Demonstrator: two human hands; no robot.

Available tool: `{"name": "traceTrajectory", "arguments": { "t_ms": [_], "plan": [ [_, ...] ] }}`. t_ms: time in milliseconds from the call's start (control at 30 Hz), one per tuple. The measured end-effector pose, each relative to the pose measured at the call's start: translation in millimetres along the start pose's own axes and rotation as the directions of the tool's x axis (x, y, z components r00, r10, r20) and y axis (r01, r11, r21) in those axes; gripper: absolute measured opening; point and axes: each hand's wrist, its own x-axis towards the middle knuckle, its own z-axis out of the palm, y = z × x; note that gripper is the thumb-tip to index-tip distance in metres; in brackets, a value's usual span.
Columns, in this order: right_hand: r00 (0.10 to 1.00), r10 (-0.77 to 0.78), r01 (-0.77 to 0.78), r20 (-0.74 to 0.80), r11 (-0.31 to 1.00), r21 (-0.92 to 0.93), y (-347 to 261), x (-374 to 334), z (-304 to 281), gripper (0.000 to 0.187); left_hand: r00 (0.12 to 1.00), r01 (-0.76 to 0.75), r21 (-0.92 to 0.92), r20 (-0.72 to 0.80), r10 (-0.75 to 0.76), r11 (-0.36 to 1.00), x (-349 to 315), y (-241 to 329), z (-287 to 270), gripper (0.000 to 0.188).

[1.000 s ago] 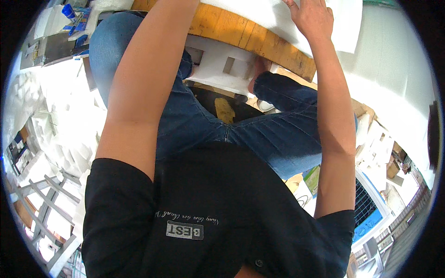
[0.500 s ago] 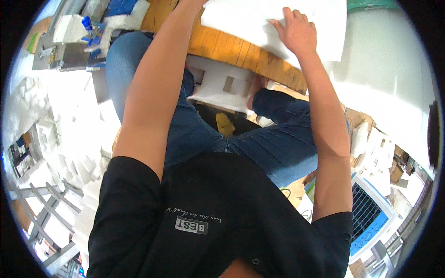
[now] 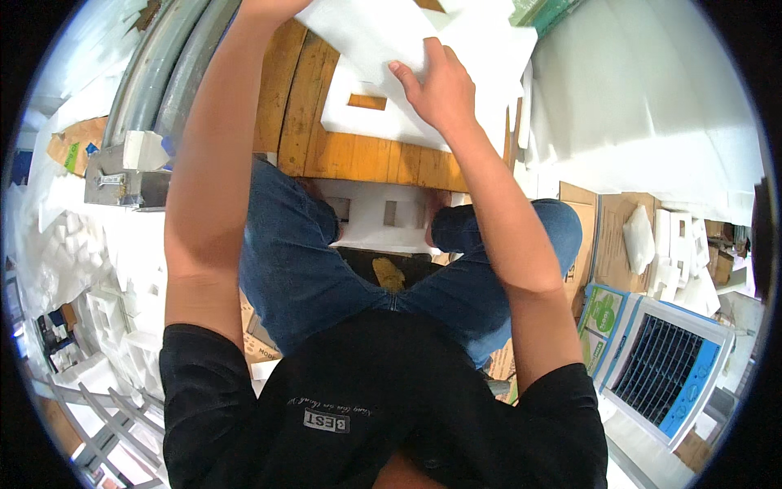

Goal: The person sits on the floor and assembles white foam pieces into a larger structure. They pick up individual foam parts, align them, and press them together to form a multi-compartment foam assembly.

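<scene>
A white foam sheet [image 3: 371, 41] lies tilted across the wooden table [image 3: 305, 106], over another white foam piece [image 3: 346, 124] with a rectangular cutout. My right hand [image 3: 444, 91] rests on the upper sheet near its right side, thumb spread away from the fingers and pointing left. At the sheet's far left corner is my left hand [image 3: 275, 8], cut off by the top edge of the picture; its fingers are hidden.
Grey metal rollers [image 3: 175, 61] stand left of the table. A large white wrapped mass [image 3: 652, 106] rises on the right. Lower right stands a blue-and-white boxed appliance [image 3: 660, 367]. Foam scraps [image 3: 106, 318] pile up at left. A foam block [image 3: 383, 216] sits beneath the table.
The view has shifted, showing more of the rollers. The foam has turned, and a piece with a cutout now shows under the upper sheet. Both hands appear farther left.
</scene>
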Motion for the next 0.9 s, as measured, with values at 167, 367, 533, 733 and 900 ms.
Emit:
{"name": "traceTrajectory", "arguments": {
  "t_ms": [167,367,533,733,900],
  "plan": [
    [0.981,0.036,-0.008,-0.191,0.990,0.142,18.5,-16.4,2.1,0.058,0.950,-0.303,0.029,0.088,0.300,0.952,20.3,51.9,12.2,0.058],
    [0.971,0.050,0.021,-0.233,0.956,0.292,22.6,-19.1,-27.2,0.062,0.942,-0.313,-0.104,0.091,0.323,0.944,7.7,106.4,28.4,0.056],
    [0.968,0.059,0.015,-0.243,0.955,0.296,24.9,-22.8,-48.6,0.055,0.938,-0.235,-0.184,0.216,0.273,0.954,-1.9,131.4,18.1,0.065],
    [0.970,0.163,-0.104,-0.181,0.949,0.299,29.6,-33.5,-62.2,0.045,0.970,-0.110,-0.511,0.133,0.205,0.853,3.0,116.1,-9.1,0.073],
    [0.906,0.070,0.078,-0.418,0.942,0.327,30.6,-35.4,-76.4,0.077,0.963,-0.218,-0.453,0.044,0.266,0.864,-10.8,70.6,38.2,0.081]
  ]
}}
